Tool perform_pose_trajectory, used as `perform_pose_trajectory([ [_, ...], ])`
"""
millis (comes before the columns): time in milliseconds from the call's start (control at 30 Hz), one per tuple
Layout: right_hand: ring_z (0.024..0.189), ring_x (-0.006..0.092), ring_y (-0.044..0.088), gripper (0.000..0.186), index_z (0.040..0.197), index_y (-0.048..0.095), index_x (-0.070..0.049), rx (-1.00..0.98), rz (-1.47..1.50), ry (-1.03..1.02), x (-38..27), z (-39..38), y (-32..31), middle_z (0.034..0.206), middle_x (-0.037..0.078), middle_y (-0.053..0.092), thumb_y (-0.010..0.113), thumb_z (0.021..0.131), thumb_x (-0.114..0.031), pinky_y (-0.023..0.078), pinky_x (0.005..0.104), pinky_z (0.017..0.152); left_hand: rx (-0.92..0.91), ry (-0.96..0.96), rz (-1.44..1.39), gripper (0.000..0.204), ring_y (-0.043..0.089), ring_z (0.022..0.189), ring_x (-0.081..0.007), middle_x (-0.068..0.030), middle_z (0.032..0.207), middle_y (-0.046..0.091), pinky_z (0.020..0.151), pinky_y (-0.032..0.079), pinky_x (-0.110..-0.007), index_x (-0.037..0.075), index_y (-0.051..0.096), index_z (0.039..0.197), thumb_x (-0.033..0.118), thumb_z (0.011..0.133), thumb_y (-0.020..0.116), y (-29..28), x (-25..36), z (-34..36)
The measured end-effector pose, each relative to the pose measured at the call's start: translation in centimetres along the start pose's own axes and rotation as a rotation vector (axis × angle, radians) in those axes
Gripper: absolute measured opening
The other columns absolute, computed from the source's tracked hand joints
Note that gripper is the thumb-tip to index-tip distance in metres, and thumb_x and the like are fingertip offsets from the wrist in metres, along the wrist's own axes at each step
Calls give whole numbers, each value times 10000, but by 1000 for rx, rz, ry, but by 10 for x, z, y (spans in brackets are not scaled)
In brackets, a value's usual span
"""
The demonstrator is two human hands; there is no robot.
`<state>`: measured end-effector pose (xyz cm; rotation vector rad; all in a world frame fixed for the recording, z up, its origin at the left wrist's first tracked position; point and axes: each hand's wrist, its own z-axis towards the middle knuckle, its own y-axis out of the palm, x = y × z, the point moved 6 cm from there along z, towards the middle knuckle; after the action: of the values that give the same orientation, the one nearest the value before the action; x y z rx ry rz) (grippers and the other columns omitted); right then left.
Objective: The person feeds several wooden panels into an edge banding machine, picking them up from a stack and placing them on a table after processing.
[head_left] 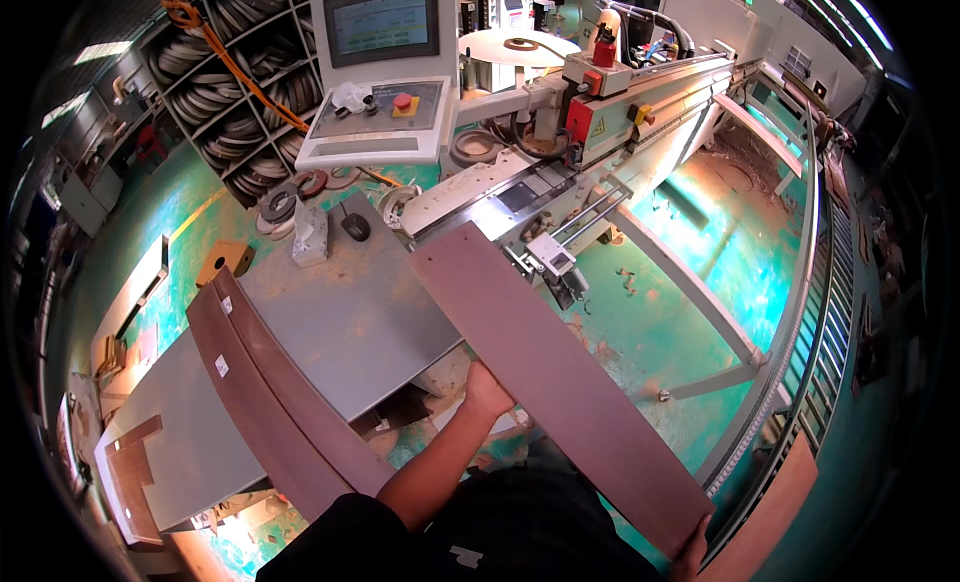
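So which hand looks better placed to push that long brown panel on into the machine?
Probably the right hand: it grips the brown panel at its near end, behind its length. The left hand only steadies its side edge.

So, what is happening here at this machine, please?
A person holds a long brown panel with both bare hands: the left hand on its left edge, the right hand at its near corner. The panel's far end rests at the infeed of the edge-banding machine. More brown strips lie on the grey table beside it.

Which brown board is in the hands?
The long board by the machine, gripped by left hand and right hand; the other boards lie untouched on the grey table.
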<state>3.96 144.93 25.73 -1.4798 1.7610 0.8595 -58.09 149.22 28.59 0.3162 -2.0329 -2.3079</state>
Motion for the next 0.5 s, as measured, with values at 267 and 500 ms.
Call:
perform_pose_trajectory([
  [267, 1214, 198, 596, 803, 1442, 536, 51, 264, 0, -92, 0, 21, 42, 1373, 108, 612, 547, 1014, -628, 456, 330, 1026, 523, 164, 495, 711, 425, 1446, -320, -115, 1589, 430, 1200, 328, -498, 58, 370, 1551, 561, 1059, 473, -77, 52, 62],
  [500, 1142, 197, 616, 782, 1383, 576, 69, 315, -40, -121, -25, 89, 84, 1310, 113, 642, 557, 1011, -618, 454, 325, 1004, 685, 132, 514, 685, 443, 1436, -308, -102, 1577, 452, 1202, 335, -495, 73, 377, 1546, 560, 1070, 441, -128, 75, 156],
])
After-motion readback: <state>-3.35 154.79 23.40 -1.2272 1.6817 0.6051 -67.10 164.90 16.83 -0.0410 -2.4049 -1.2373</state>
